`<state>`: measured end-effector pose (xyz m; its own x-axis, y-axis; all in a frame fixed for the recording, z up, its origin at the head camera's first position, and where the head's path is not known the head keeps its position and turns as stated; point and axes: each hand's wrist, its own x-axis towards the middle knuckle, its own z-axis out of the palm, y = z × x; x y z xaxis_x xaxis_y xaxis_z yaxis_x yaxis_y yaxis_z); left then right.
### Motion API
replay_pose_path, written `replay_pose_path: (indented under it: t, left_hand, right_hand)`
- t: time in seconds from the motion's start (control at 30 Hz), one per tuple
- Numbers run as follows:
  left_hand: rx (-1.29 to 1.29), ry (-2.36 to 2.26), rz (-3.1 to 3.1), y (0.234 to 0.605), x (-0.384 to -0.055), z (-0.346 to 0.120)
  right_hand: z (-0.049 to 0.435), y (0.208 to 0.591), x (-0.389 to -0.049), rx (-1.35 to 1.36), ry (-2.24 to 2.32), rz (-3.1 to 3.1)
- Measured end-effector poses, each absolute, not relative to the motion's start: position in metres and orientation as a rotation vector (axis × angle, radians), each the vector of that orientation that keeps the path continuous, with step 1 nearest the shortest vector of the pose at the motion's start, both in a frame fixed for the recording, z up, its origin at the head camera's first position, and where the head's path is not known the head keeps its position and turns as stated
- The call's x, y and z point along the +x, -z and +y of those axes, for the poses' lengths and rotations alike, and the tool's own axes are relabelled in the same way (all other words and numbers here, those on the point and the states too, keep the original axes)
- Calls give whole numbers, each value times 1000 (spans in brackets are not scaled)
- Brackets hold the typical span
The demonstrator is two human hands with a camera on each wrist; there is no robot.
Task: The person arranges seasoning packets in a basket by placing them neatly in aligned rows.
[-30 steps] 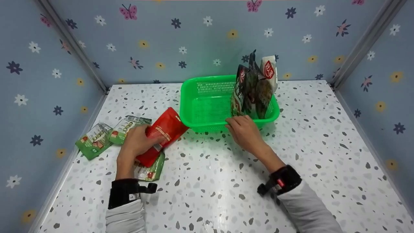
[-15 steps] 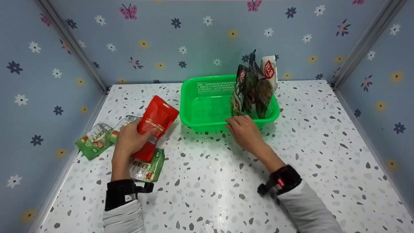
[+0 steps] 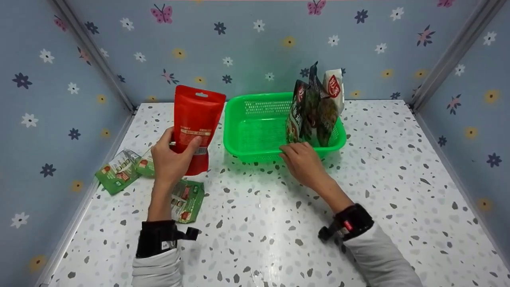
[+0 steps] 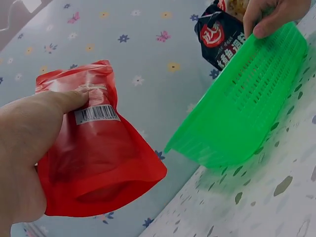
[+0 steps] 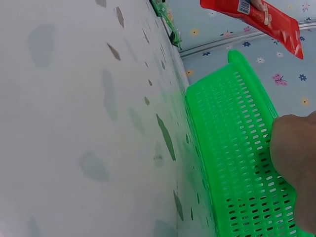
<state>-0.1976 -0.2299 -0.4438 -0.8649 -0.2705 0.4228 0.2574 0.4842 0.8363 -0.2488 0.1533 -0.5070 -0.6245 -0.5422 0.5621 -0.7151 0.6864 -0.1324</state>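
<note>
My left hand [image 3: 169, 161] grips a red stand-up pouch [image 3: 199, 115], thumb across its printed face. The pouch is held upright, raised just left of the green plastic basket [image 3: 249, 156]. In the left wrist view a barcode shows on the red pouch [image 4: 94, 158]. With curled fingers my right hand [image 3: 305, 165] holds the basket's front rim. Several food pouches stand in the basket's right end: a dark one [image 3: 295, 115] at the left, and one with a white top [image 3: 334, 89] at the right. Their lower parts are partly hidden by the rim.
Green-and-white packets lie on the speckled table left of the basket: one at the far left [image 3: 117, 171], one partly behind my left hand [image 3: 145, 164], one nearer the front [image 3: 189, 201]. A flowered wall [image 3: 239, 48] rises behind the basket.
My left hand has lifted the red pouch off the green packets and turned it from slanted to upright, moving it farther back. The right hand stays on the basket rim.
</note>
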Motion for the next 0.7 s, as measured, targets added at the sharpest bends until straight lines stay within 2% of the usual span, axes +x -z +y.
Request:
replay_pose_path:
  t: [0.17, 0.33, 0.7]
  left_hand:
    - [-104, 1472, -2128, 434, -193, -204]
    - [-207, 1556, -2095, 425, -186, -177]
    - [-415, 1682, -2081, 418, -180, -113]
  right_hand:
    - [156, 504, -247, 994, -551, -2425]
    - [160, 492, -243, 1035, -825, -2363]
    - [152, 411, -214, 928, -1616, -2122]
